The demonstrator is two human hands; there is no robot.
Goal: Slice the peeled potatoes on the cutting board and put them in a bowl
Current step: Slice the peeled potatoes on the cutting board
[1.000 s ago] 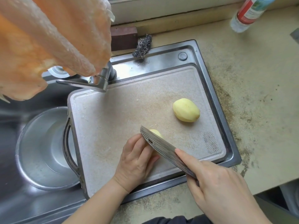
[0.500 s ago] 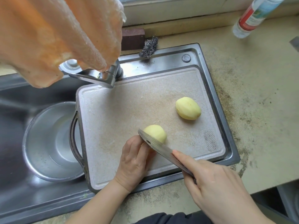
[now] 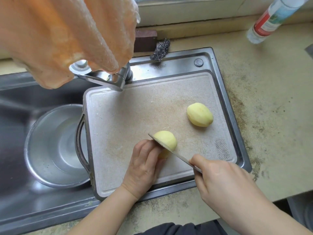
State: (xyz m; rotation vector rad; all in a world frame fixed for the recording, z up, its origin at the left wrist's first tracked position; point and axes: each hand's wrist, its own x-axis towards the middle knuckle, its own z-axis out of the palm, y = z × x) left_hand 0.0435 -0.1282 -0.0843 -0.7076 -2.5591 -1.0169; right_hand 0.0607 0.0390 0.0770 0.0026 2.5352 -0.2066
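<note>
**A potato is being cut on the board**

At the upper left of the frame, an orange cloth (image 3: 67, 36) is seen hanging over the tap (image 3: 108, 78). Lower left, a shiny metal bowl (image 3: 54, 146) is sat in the sink (image 3: 25, 209), just beside the cutting board (image 3: 135, 116). In the middle, a peeled potato (image 3: 166, 139) is held down on the board by the left hand (image 3: 145, 165), with its fingers curled on the near side of it. The knife (image 3: 176, 154) is pressed into this potato. Its handle is gripped by the right hand (image 3: 225, 184), fingers wrapped tight, at the lower right. A second peeled potato (image 3: 199, 114) is lying whole on the right part of the board, well apart. At the upper right, a bottle (image 3: 271, 19) is seen on the surface (image 3: 271, 99).
</note>
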